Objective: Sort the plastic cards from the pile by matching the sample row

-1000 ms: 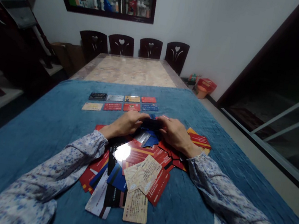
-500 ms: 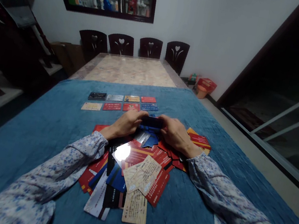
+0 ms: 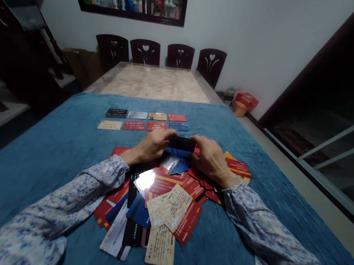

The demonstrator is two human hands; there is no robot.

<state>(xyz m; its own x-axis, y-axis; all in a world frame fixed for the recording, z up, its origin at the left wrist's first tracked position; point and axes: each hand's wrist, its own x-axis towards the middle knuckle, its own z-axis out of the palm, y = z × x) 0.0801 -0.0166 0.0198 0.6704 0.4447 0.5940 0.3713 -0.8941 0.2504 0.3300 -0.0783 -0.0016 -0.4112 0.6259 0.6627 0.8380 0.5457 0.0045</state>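
Observation:
My left hand (image 3: 152,145) and my right hand (image 3: 211,159) grip the two ends of a dark card (image 3: 182,143), held up over the far side of a loose pile. Whether it is a single card or a small stack, I cannot tell. Below it lie blue cards (image 3: 180,166) and a silver card (image 3: 169,163). Nearer to me the pile spreads out with red cards (image 3: 188,223), beige cards (image 3: 162,246), a white card (image 3: 118,232) and black ones, many overlapping. Glare washes out one card left of the middle.
Beyond my hands, cards lie in two rows, among them a black card (image 3: 116,113), a yellow card (image 3: 157,116) and a beige card (image 3: 109,125). A blue cloth (image 3: 38,163) covers the near table (image 3: 158,81). Dark chairs (image 3: 180,56) stand at its far end.
The view has shifted very slightly. Both hands keep hold of the dark card in nearly the same place, and the other cards lie as before.

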